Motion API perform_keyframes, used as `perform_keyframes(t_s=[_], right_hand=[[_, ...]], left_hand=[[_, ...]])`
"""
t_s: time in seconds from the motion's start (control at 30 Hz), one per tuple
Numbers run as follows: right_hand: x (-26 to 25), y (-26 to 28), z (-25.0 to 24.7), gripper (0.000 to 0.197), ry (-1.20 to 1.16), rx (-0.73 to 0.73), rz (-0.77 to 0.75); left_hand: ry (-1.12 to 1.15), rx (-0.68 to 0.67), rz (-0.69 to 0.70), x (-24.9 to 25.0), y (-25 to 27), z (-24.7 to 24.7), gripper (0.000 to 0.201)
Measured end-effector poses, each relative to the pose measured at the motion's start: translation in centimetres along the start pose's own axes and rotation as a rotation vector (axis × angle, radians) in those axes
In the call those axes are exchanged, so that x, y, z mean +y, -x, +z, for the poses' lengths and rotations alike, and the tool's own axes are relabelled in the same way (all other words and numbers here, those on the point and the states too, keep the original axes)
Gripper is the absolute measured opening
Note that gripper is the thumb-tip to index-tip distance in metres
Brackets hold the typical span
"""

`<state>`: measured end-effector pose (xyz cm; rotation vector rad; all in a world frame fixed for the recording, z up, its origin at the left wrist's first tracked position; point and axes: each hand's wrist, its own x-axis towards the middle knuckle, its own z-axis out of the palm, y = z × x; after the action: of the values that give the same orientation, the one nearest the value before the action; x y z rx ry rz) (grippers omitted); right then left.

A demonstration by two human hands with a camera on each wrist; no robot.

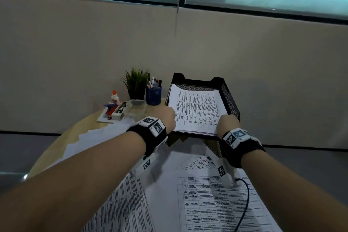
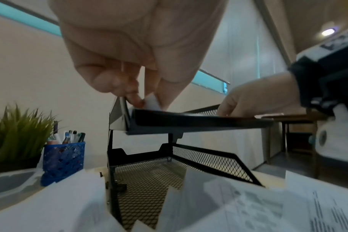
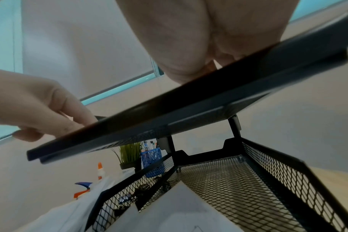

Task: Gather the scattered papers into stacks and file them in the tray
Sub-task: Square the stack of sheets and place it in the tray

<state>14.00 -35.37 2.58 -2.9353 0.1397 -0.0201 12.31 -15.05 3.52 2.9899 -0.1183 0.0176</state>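
Note:
A black mesh two-tier tray (image 1: pixel 228 98) stands at the back right of the table. Its top tier holds a stack of printed papers (image 1: pixel 195 109). My left hand (image 1: pixel 169 118) is at the stack's near left corner and pinches that corner (image 2: pixel 152 104) between thumb and fingers. At the near right corner, my right hand (image 1: pixel 227 122) has its fingers curled onto the stack, with the tips hidden behind the top tier's front rim (image 3: pixel 189 106). The lower tier (image 2: pixel 149 172) has a paper corner poking in. Loose printed sheets (image 1: pixel 197 194) lie under my forearms.
More white sheets (image 1: pixel 98 137) spread across the left of the round wooden table (image 1: pixel 56 147). Behind them stand a plant (image 1: pixel 136 83), a blue pen cup (image 1: pixel 154 94), a clear plastic box (image 1: pixel 136 108) and a glue bottle (image 1: pixel 114 97). A black cable (image 1: pixel 244 199) crosses the near sheets.

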Motion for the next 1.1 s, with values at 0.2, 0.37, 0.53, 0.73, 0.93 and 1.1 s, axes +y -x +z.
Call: perform_keyframes(t_s=[0.2,0.37,0.53,0.73,0.93,1.1], right_hand=[[0.3,1.4,-0.5,0.027,-0.127,0.064,-0.063],[0.6,6.3,-1.7,0.032,-0.258,0.180,-0.119],[0.6,13.9,-0.7,0.020,-0.213,-0.008,-0.132],[1.0,18.0,5.6,0.019,-0.282,-0.257,-0.092],[0.7,21.6,9.0,0.018,-0.191,-0.459,-0.055],[0.5,22.9,10.4,0.044,-0.121,-0.530,-0.083]], left_hand=[[-0.015,0.055,-0.016,-0.6,2.4,0.4,0.038],[0.148,0.098,-0.056,-1.3,7.3,0.7,0.047],[0.137,-0.196,-0.151,-2.7,13.6,2.4,0.056],[0.138,-0.400,-0.201,-3.8,19.8,6.0,0.060],[0.081,-0.444,-0.224,-2.9,24.5,8.8,0.076],[0.085,-0.493,-0.190,-2.0,26.7,10.8,0.124]])
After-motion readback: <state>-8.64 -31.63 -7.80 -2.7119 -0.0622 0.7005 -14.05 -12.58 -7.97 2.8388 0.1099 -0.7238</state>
